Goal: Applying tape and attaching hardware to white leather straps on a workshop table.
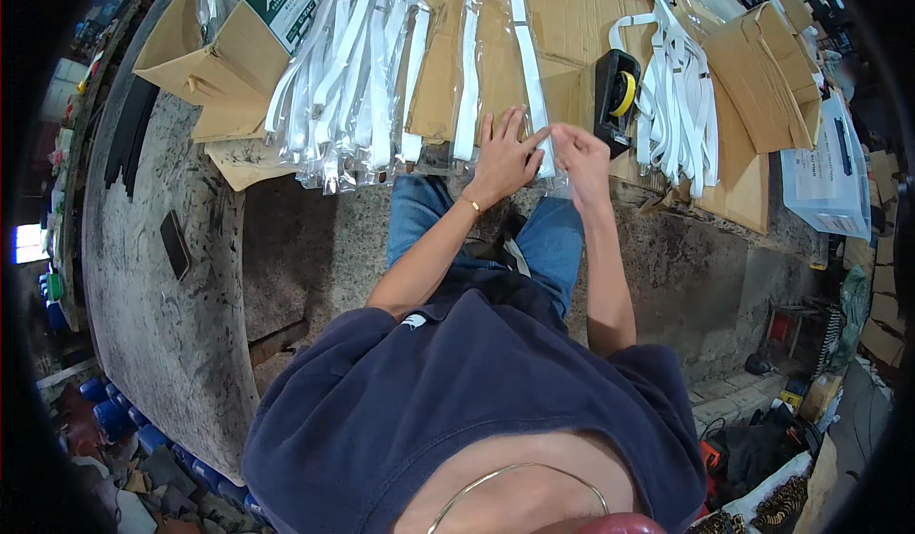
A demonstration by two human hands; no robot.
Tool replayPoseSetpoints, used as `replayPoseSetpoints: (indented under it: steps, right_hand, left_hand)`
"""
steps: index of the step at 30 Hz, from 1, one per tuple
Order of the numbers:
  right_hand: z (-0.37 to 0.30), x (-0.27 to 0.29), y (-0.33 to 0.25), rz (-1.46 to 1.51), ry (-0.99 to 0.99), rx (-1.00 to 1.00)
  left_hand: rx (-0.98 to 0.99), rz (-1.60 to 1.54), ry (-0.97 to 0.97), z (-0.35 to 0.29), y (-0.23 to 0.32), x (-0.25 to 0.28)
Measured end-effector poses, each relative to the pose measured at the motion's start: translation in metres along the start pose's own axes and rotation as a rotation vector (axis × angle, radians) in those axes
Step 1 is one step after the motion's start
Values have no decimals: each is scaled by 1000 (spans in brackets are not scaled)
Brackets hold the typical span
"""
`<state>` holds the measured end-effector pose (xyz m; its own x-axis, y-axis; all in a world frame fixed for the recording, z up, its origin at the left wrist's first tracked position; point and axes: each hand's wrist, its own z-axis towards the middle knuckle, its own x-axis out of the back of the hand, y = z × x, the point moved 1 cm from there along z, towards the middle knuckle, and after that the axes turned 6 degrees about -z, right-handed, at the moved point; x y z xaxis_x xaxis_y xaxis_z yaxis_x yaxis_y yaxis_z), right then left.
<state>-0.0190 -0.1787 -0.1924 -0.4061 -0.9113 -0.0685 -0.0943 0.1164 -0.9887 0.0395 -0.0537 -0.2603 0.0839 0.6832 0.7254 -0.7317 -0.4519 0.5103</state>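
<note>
White Y-shaped straps [525, 48], like suspenders with dark sliders, lie inside a clear plastic bag on flattened cardboard in front of me. My left hand [505, 161] rests on the lower part of the bag, fingers spread. Just to its right, my right hand [581, 161] is raised with its fingers curled together near the bag's lower right edge. Whatever those fingers hold, if anything, is too small or hidden to make out. A black tape dispenser [615, 102] with a yellow roll stands close beyond my right hand.
Bagged white straps [353, 86] are heaped to the left, beside an open carton [224, 72]. Loose white straps [672, 105] lie on the right, next to another open carton [762, 77] and a clear plastic box [825, 167]. A phone [175, 244] lies on the left-hand worktop.
</note>
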Motion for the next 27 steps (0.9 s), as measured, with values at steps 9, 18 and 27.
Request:
replayPoseSetpoints:
  steps: [9, 18, 27]
  right_hand:
    - [85, -1, 41, -268, 88, -116]
    - [92, 4, 27, -177, 25, -288]
    - [93, 2, 29, -249, -54, -325]
  left_hand:
    - [19, -10, 11, -3, -3, -8]
    - [13, -15, 2, -3, -5, -8]
    - [0, 9, 20, -3, -2, -6]
